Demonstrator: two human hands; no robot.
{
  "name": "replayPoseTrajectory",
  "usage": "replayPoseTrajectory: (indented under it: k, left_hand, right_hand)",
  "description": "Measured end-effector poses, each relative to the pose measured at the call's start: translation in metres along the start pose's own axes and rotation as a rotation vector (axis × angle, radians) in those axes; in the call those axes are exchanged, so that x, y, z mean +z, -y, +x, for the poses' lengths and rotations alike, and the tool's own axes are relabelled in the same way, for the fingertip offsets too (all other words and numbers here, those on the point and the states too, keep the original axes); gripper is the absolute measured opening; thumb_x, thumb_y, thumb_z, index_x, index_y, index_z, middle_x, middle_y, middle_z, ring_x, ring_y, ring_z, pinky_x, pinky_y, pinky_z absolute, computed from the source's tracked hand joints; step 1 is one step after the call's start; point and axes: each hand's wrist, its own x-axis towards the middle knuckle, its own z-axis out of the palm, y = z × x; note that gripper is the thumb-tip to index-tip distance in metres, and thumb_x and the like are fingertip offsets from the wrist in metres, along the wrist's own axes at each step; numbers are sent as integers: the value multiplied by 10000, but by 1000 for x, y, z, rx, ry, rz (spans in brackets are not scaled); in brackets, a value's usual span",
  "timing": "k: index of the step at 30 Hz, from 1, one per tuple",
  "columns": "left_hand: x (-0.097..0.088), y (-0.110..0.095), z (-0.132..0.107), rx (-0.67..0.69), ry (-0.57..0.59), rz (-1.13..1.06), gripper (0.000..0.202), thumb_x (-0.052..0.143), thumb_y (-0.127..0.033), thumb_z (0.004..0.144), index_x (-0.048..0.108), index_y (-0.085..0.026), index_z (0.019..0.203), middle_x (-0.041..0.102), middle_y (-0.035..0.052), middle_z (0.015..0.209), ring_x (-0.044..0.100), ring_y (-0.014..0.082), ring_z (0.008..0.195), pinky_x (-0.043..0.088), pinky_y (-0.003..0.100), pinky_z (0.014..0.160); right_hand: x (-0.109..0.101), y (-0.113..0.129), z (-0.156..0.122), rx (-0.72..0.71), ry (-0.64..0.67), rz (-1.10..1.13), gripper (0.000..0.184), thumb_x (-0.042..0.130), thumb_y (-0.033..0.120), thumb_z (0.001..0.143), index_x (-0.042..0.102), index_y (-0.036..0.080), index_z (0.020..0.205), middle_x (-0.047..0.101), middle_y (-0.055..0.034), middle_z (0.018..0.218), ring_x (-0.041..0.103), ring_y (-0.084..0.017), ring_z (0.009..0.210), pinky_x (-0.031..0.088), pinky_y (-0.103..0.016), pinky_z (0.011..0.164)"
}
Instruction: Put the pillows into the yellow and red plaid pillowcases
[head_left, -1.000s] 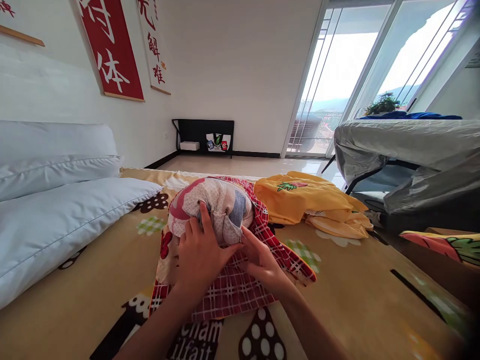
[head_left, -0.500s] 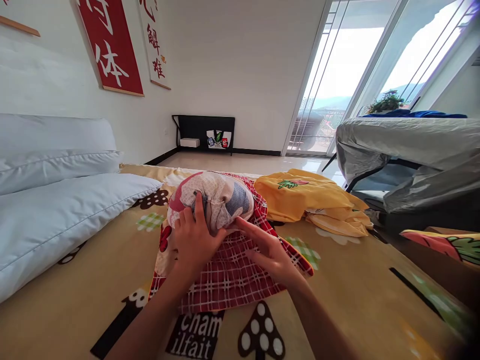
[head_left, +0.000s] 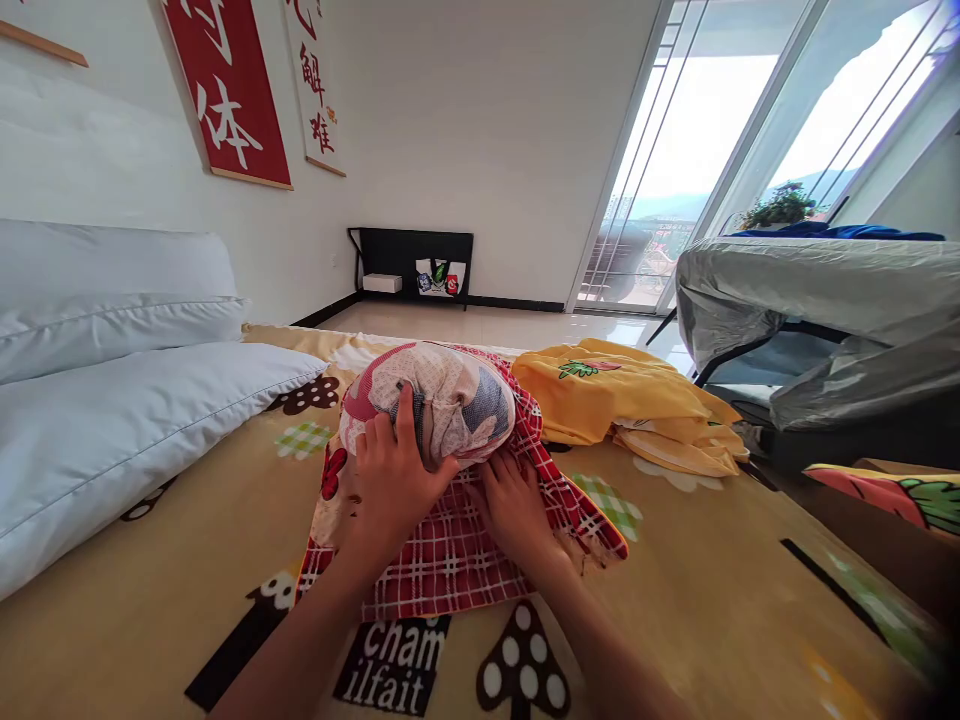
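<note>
Rolled bundle [head_left: 435,400] of white printed fabric: lies mid-bed on the far part of a red plaid cloth [head_left: 450,555], atop the yellow mushroom-print bedspread [head_left: 712,600]. Left hand [head_left: 391,478]: clasps the bundle's near face, fingers spread upward, thumb below. Right hand [head_left: 514,503]: flat on the plaid, fingers extended and close together, tips at the bundle's base; yellow garment [head_left: 622,400] just beside, white pillow [head_left: 112,430] to the left.

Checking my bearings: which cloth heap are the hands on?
The rolled white patterned bundle on the red checked cloth: left hand on it, right hand at its base. The yellow heap lies untouched.
</note>
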Motion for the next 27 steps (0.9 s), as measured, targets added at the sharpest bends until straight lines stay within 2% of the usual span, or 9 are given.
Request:
replayPoseTrajectory:
  k: [4,9,12,19,24,27]
  left_hand:
    - [2,-8,-7,60,-14,12,852,602,-457,736,317,-41,1424,504,111,901,494,293,826,404,389,740]
    - [3,-21,-15,140,-18,16,829,622,-430,719,370,-36,1403,501,101,866,488,285,798,392,382,723]
    - [3,-24,-17,164,-24,20,802,618,-437,727,402,-37,1388,499,97,847,479,282,782,383,383,710]
    - [3,-31,-21,181,12,-1,785,617,-419,737,407,-57,1402,494,92,857,468,268,774,385,388,727]
    - [1,-27,-18,134,46,-6,790,627,-393,739,383,-68,1417,485,89,875,477,266,801,411,375,745]
    - [1,-22,-13,93,64,-23,825,652,-389,728,358,-76,1432,480,89,894,482,266,818,434,370,757]
  right_hand:
    - [0,1,-1,91,150,-55,395,438,391,972,604,125,1212,596,-181,1256,504,-320,1148,345,-504,971]
    - [2,-3,-2,151,286,-47,438,405,405,980,575,149,1292,540,-176,1353,426,-352,1259,310,-504,991]
    - [9,-7,0,194,341,-23,432,386,386,983,578,164,1299,544,-165,1356,426,-355,1271,300,-497,990]
    - [19,-9,4,218,367,2,351,431,274,949,638,205,1224,645,-148,1221,556,-332,1146,292,-486,965]
    - [3,5,2,158,316,21,287,447,234,937,689,175,1078,701,-141,1065,598,-295,1051,313,-439,924]
    - [-8,21,-2,63,202,45,241,481,235,925,695,159,1006,705,-127,971,598,-270,991,323,-418,916]
